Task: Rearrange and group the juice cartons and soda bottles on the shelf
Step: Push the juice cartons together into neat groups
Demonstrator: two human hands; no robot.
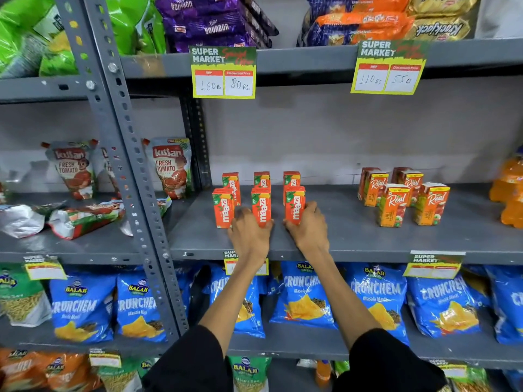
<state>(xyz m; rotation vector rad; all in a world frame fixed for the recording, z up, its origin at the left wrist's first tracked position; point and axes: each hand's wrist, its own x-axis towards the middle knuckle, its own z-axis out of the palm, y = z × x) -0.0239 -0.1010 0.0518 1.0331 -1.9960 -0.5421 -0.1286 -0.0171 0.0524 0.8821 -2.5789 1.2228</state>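
Grey slotted-steel shelving [135, 176], plain grey wall [325, 131] behind, yellow price tags [223, 72], probably even overhead light.

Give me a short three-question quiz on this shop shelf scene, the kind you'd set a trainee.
1. How many Maaza cartons stand on the middle shelf?
2. True or false: the Real cartons stand to the left of the Maaza group.
3. Which carton does the right hand touch: A) front-left, B) front-middle, C) front-right?

Key
1. Six, in two rows of three.
2. False; they stand to the right, with a gap of bare shelf between.
3. C. The left hand is at the front-middle carton.
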